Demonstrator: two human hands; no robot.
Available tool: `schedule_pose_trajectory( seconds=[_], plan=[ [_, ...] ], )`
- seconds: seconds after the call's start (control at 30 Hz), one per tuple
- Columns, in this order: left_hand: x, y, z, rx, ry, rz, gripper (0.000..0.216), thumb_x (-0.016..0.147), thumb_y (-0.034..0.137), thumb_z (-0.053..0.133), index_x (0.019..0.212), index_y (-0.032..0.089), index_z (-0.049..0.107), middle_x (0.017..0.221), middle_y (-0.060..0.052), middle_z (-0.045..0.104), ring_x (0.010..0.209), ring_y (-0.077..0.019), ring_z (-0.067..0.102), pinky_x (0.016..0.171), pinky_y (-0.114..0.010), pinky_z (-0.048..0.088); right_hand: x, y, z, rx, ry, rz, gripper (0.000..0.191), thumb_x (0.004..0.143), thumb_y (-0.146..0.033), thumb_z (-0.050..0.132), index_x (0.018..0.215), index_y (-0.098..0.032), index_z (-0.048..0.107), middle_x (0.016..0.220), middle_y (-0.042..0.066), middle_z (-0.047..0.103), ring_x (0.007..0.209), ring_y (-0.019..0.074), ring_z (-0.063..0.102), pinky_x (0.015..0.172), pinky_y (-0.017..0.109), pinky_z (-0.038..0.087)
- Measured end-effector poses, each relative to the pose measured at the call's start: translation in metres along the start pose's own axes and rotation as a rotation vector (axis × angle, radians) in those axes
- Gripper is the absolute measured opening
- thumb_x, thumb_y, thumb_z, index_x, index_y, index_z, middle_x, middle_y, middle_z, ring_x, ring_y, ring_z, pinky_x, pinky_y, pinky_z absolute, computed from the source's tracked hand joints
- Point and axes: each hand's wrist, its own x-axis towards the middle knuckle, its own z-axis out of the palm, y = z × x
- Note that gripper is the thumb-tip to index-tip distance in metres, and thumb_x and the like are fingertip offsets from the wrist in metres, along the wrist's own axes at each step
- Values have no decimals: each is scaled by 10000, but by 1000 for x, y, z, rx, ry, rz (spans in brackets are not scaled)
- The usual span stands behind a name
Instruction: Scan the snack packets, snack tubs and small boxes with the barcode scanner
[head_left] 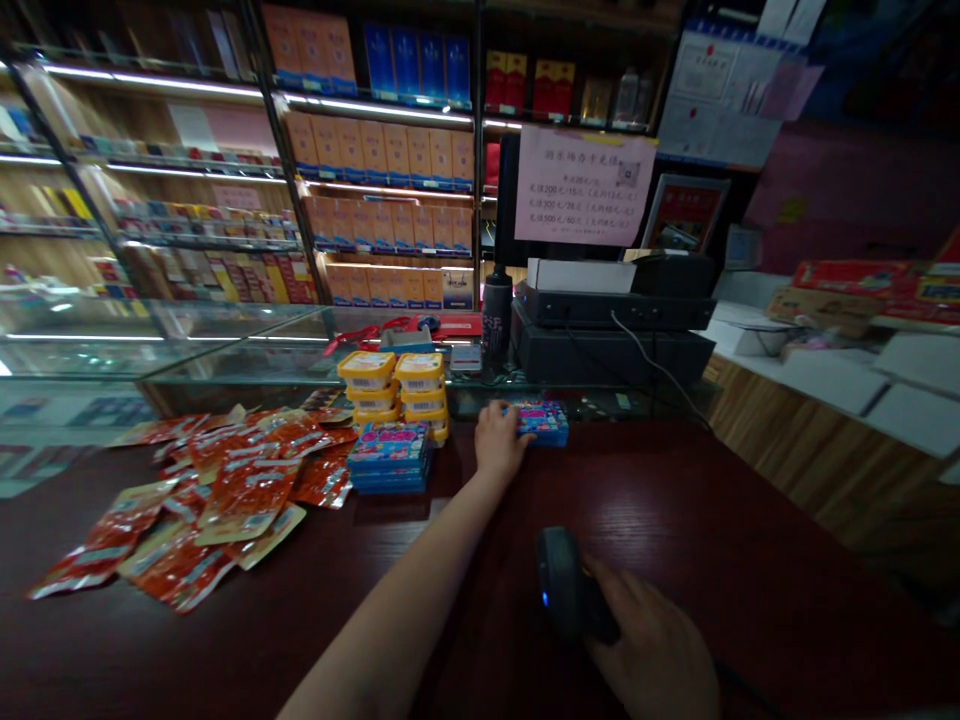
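My left hand [498, 442] reaches across the dark counter. Its thumb and fingers close on the left end of a small blue box with colourful print [546, 424], though part of the grip is hidden. In my right hand [652, 640], near the front, is a dark handheld barcode scanner [566, 585] with a blue light on its side. A stack of similar blue boxes [388, 458] stands left of my left hand. Right behind that stack, yellow-lidded tubs [421, 385] are piled in two columns.
Orange-red snack pouches [251, 480] lie heaped on the left of the dark wooden counter [675, 520]. Behind it are a glass display case [225, 350], a dark bottle [496, 310] and a monitor with a pink paper notice [581, 185]. Cartons [832, 300] sit at the right.
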Motion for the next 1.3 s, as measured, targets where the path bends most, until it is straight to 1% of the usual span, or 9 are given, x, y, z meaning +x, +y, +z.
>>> schedule_pose_trajectory(
  seconds=[0.07, 0.13, 0.27, 0.47, 0.67, 0.8, 0.93, 1.13, 1.3],
  plan=[
    [-1, -4, 1, -99, 20, -173, 412, 710, 367, 741, 1051, 183, 600, 1080, -84, 533, 979, -214, 537, 839, -307, 424, 0, 0, 0, -1, -7, 3, 493, 761, -203, 593, 1242, -250, 498, 1025, 23, 698, 864, 187, 668, 712, 283, 491],
    [1, -5, 3, -198, -9, -217, 288, 733, 303, 726, 959, 168, 611, 995, -59, 549, 892, -170, 564, 804, -265, 434, 0, 0, -1, 0, -10, 1, 504, 756, -201, 591, 1248, -246, 493, 1030, 24, 698, 863, 187, 669, 707, 283, 494],
    [6, -1, 8, -232, -46, -168, 138, 785, 188, 655, 921, 175, 636, 969, -49, 584, 880, -151, 578, 789, -240, 429, 0, 1, -3, -5, -25, -4, 495, 753, -223, 606, 1236, -245, 499, 1022, 19, 698, 852, 188, 672, 685, 283, 500],
    [12, 8, 10, -50, -87, -195, 163, 804, 310, 637, 944, 232, 669, 989, -46, 613, 909, -190, 582, 733, -272, 425, 2, -1, -5, -3, -16, -2, 519, 733, -208, 620, 1235, -248, 495, 980, 2, 699, 835, 181, 671, 689, 279, 498],
    [4, 6, 4, -30, -92, -120, 218, 815, 275, 612, 1026, 238, 651, 1026, -47, 594, 951, -193, 550, 791, -280, 429, -1, 2, -2, -5, -20, -4, 513, 739, -218, 625, 1235, -250, 499, 1002, 3, 702, 840, 180, 674, 701, 279, 491],
    [-19, 1, -15, -21, -75, -4, 191, 840, 241, 560, 1009, 225, 648, 1022, -61, 570, 977, -200, 510, 850, -304, 420, -1, 0, -4, 1, 17, -12, 444, 769, -260, 623, 1201, -243, 522, 956, -6, 710, 821, 172, 678, 711, 279, 490],
    [-50, -9, -47, 25, -72, 87, 159, 847, 238, 536, 957, 237, 651, 1004, -61, 558, 968, -210, 489, 847, -329, 416, -1, -4, -9, 5, 23, -1, 392, 762, -238, 612, 1151, -235, 559, 975, 13, 711, 832, 189, 676, 717, 297, 496],
    [-87, -39, -91, 174, 71, -80, 210, 882, 280, 468, 975, 247, 653, 1000, -83, 565, 955, -242, 490, 835, -358, 405, -4, -1, -6, 33, 2, 1, 354, 806, -250, 537, 1158, -234, 565, 992, 21, 714, 852, 198, 680, 760, 318, 510],
    [-97, -58, -104, 368, 122, -235, 390, 849, 287, 513, 1228, 208, 562, 1182, -158, 520, 1057, -317, 465, 882, -419, 375, -4, -3, -8, 40, -35, 43, 342, 827, -283, 508, 1161, -239, 566, 1032, 25, 712, 867, 208, 688, 724, 332, 529]
  ],
)
